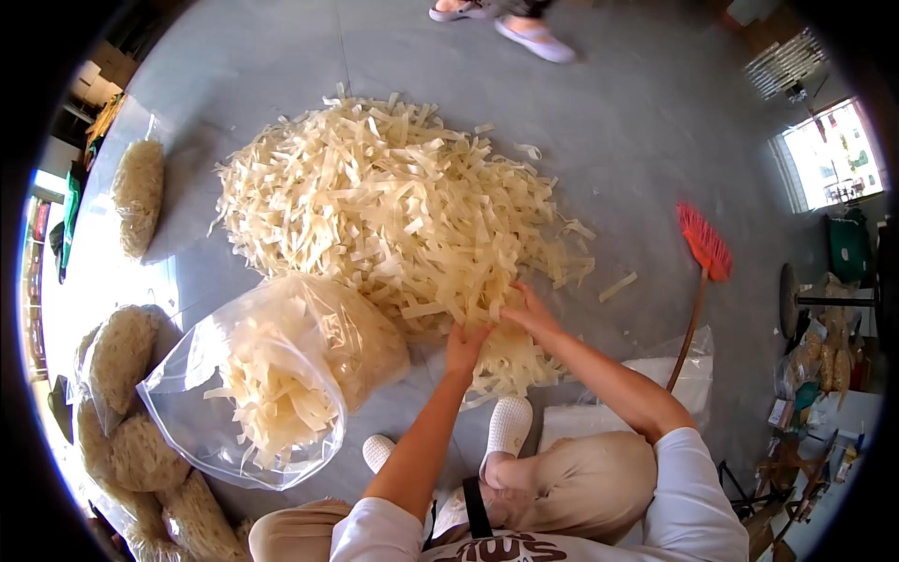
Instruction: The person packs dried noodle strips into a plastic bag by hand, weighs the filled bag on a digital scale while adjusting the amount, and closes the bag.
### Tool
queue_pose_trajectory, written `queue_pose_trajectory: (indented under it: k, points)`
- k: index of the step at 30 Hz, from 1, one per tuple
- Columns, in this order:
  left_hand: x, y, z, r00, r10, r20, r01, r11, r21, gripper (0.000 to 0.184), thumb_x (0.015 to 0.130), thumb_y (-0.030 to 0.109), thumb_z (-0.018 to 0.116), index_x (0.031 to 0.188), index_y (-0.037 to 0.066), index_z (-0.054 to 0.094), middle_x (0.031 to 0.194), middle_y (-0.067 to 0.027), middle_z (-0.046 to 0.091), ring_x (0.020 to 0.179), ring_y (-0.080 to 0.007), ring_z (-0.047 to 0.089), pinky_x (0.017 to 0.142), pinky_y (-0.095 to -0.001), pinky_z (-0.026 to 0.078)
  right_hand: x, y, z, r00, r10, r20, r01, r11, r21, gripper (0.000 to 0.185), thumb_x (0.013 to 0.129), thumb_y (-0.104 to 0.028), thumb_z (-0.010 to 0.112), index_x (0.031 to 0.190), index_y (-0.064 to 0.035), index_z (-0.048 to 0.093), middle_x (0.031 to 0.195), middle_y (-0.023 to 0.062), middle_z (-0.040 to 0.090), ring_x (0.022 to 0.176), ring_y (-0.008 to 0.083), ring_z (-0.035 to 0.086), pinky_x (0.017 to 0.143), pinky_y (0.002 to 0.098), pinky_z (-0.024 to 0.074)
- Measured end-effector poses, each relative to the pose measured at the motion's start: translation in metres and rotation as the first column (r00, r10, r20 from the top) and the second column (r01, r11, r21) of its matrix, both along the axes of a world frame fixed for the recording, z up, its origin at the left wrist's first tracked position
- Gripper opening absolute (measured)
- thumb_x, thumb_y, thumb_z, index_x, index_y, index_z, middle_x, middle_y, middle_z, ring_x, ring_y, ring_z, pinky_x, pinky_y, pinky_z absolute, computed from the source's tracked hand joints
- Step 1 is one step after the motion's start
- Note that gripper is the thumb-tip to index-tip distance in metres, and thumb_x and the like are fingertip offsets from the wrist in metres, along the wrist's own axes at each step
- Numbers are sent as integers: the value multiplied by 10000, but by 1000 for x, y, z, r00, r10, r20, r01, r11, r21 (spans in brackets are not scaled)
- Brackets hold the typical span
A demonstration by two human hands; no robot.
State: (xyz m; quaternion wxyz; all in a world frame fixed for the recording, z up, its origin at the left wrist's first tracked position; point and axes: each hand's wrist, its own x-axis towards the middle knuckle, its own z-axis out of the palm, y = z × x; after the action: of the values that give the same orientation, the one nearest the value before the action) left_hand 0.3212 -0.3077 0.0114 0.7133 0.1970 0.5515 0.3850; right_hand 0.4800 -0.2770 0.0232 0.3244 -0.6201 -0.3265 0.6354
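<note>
1. The pale yellow strips (375,197) lie in a large loose heap on the grey floor (609,131), in front of the person.
2. The right hand (465,347) touches the near edge of this heap, and its fingertips are partly hidden among the strips.
3. The left hand (529,314) is just beside it and also touches the strips. For both hands, one cannot tell how wide the fingers are or whether they grip any strips.
4. A clear plastic bag (365,328) lies on its side near the right hand; its wide mouth faces the person, and strips are inside.
5. Several filled bags (140,454) are piled beyond this bag, at the person's right. One more filled bag (139,192) lies apart, farther forward.
6. At the person's left, a red broom (704,245) lies near the plastic sheets (637,375).
7. Another person's feet (534,39), in light clogs, are beyond the heap.
</note>
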Motion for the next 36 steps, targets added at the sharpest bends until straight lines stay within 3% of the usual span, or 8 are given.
queue_pose_trajectory:
  k: [2,9,14,18,26,30,33,36]
  points:
    - [-3,-6,16,995,-8,-99,15,997,70,424,796,112,622,1178,32,457,1004,-71,590,825,-152,586,682,-282,498,-15,-1,47,978,190,83,-179,977,-117,714,729,-289,669,1309,-102,297,1025,106,526,862,155,518,693,285,431]
    - [-20,-9,87,998,-22,-61,31,990,140,355,814,81,587,1158,29,516,895,-30,614,733,-97,567,634,-242,462,-32,-17,105,987,157,-31,-157,988,8,586,799,-203,618,1303,-136,326,935,28,553,583,65,460,537,214,377]
    - [-12,7,147,990,26,-137,51,848,527,393,808,41,589,1191,21,503,925,-29,598,773,-99,566,675,-235,462,-25,-16,171,989,83,-126,-24,908,418,607,799,-229,642,1309,-150,324,1179,92,448,968,141,499,782,276,445]
    - [-24,7,242,947,46,-317,204,677,707,430,788,29,593,1205,24,492,1123,-72,514,1002,-171,524,801,-271,442,-37,-26,256,988,42,-149,60,783,619,639,796,-225,643,1307,-102,280,1177,61,456,1017,129,479,776,248,451]
    - [-106,-13,382,935,115,-336,253,448,858,367,800,42,592,1161,19,532,1187,-101,488,1055,-196,508,857,-290,436,-123,-59,383,964,161,-213,94,543,835,588,810,-194,594,1276,-22,281,1142,90,469,1030,141,474,863,278,411]
    - [-174,-27,409,894,244,-376,287,334,898,341,796,36,602,1131,8,547,1138,-104,512,1043,-190,508,855,-290,430,-190,-73,409,971,114,-211,106,588,802,559,797,-193,566,1261,-57,287,1146,85,444,1034,142,470,857,280,430]
    - [-228,-31,396,817,355,-455,364,294,884,373,759,18,616,1126,42,559,1120,-125,523,1034,-243,518,849,-323,430,-238,-62,369,963,158,-217,139,394,908,650,794,-310,587,1264,1,263,1106,137,457,983,189,472,844,312,401]
    - [-259,-47,372,524,549,-651,620,279,734,437,663,26,650,1084,131,600,1127,-149,522,1020,-338,499,844,-381,433,-272,-59,302,956,213,-204,100,418,903,679,798,-342,605,1275,-6,259,1091,129,465,1033,194,450,847,320,398]
